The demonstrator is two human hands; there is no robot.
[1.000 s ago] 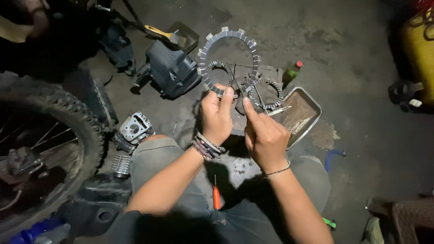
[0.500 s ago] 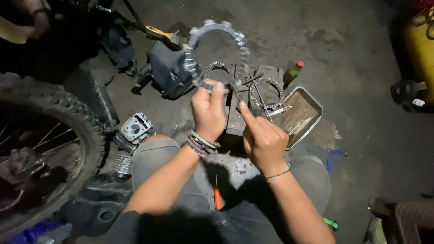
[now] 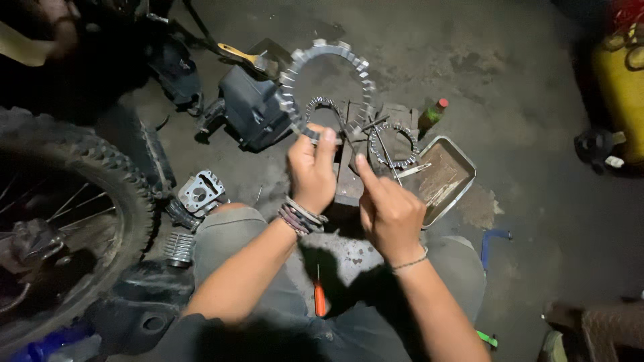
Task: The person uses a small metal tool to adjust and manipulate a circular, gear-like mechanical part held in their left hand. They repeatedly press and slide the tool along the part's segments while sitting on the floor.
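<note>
While we pinch large toothed ring (image 3: 327,87) at lower rim, left hand (image 3: 310,171) closed on it, raised above floor clutter; we judge it thin, stiff, light, oily. Right hand (image 3: 387,208) empty, index finger out, just beside.

One package is seen for certain: a small green bottle with a red cap (image 3: 433,114), placed on the grey floor in the upper middle-right of the frame, just above the corner of a shallow metal tray (image 3: 463,164). It is tilted, and a pale patch, possibly a label, is faintly made out on its side. A large yellow container (image 3: 620,87) is cut off by the upper right edge. No signs or screens are seen.
</note>
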